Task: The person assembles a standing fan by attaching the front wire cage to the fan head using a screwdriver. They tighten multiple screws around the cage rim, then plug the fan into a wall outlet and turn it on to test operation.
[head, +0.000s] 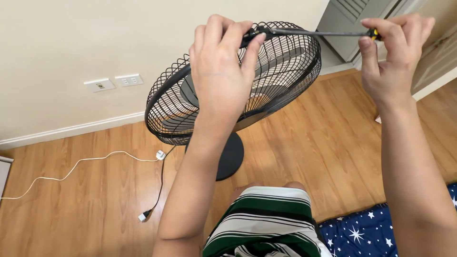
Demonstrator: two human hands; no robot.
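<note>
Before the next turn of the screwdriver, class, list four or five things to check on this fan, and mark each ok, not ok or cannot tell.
1. Fan unplugged: black plug lies loose on the floor, joined to nothing. Ok.
2. Grille steadied: left hand grips the top rim of the grille. Ok.
3. Screwdriver held: right hand pinches the handle end of the screwdriver. Ok.
4. Tip seated in the screw: left fingers hide it. Cannot tell.
5. Blades at rest: they show sharp through the grille, not blurred. Ok.
6. White cord trails across the floor, away from the base. Ok.
</note>
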